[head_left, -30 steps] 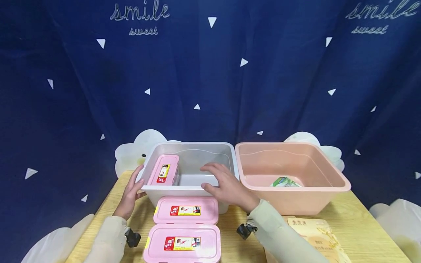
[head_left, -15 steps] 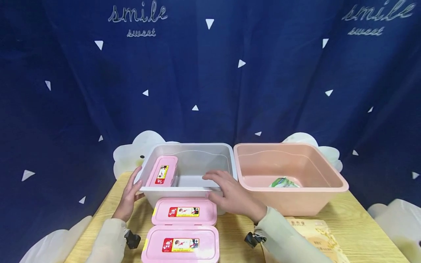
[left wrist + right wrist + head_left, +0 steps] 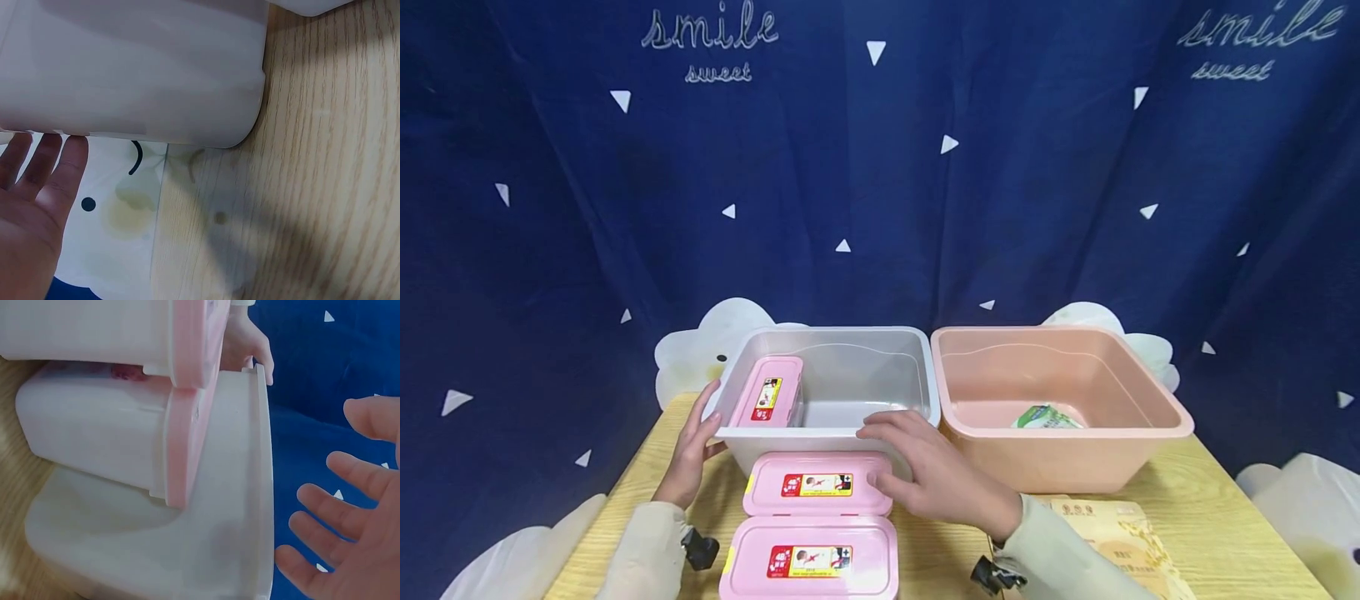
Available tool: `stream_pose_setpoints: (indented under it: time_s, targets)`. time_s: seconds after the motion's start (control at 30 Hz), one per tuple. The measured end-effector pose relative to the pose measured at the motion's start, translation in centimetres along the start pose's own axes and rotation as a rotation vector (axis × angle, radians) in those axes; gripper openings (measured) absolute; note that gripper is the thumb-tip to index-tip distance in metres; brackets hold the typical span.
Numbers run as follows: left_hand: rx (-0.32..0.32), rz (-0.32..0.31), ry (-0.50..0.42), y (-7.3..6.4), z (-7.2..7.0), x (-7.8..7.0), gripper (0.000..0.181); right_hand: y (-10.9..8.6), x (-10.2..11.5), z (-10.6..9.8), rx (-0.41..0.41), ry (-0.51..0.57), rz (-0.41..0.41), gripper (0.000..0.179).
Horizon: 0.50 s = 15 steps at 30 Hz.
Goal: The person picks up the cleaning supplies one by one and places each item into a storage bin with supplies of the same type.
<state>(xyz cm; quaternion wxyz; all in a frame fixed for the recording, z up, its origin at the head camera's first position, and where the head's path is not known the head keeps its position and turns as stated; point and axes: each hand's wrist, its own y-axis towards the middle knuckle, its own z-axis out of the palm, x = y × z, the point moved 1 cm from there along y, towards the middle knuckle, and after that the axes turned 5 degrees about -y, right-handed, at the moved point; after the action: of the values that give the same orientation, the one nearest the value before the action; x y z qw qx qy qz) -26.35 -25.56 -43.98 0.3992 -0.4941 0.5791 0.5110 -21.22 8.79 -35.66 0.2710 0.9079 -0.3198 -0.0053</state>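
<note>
My left hand (image 3: 688,454) rests at the left front corner of a light grey plastic bin (image 3: 842,435). In the left wrist view its straight fingers (image 3: 70,159) touch the bin's outer wall (image 3: 137,75). A lidded pink storage box (image 3: 784,375) stands inside the bin, along its left side. My right hand (image 3: 943,479) hovers over the bin's front right rim with fingers spread, holding nothing; the right wrist view shows its loosely bent fingers (image 3: 331,509) apart. Two more boxes, a rear one (image 3: 775,465) and a nearer one (image 3: 808,533), stand before the bin.
To the right sits a peach-coloured bin (image 3: 1067,458) with a green and white packet (image 3: 1045,417) in it. A yellowish printed packet (image 3: 1123,537) lies on the wooden table (image 3: 1217,517) in front. A dark blue curtain (image 3: 880,183) hangs behind.
My right hand has drawn back from inside the grey bin, toward me and slightly right, over the front rim. My left hand stays at the bin's corner.
</note>
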Motion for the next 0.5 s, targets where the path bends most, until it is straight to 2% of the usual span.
stream_pose_setpoints:
  time_s: [0.1,0.27,0.5]
  targets:
    - [-0.003,-0.001,-0.003,0.0,-0.1,0.0,0.051,-0.2,0.2,0.1,-0.025,-0.013,-0.028,0.038]
    - [-0.007,-0.006,-0.014,0.0,-0.2,0.0,0.051,-0.8,0.5,0.1,-0.135,-0.007,-0.064,0.036]
    - [-0.003,-0.012,-0.022,0.1,0.1,-0.2,0.051,-2.6,0.8,0.4,-0.265,0.123,-0.175,0.027]
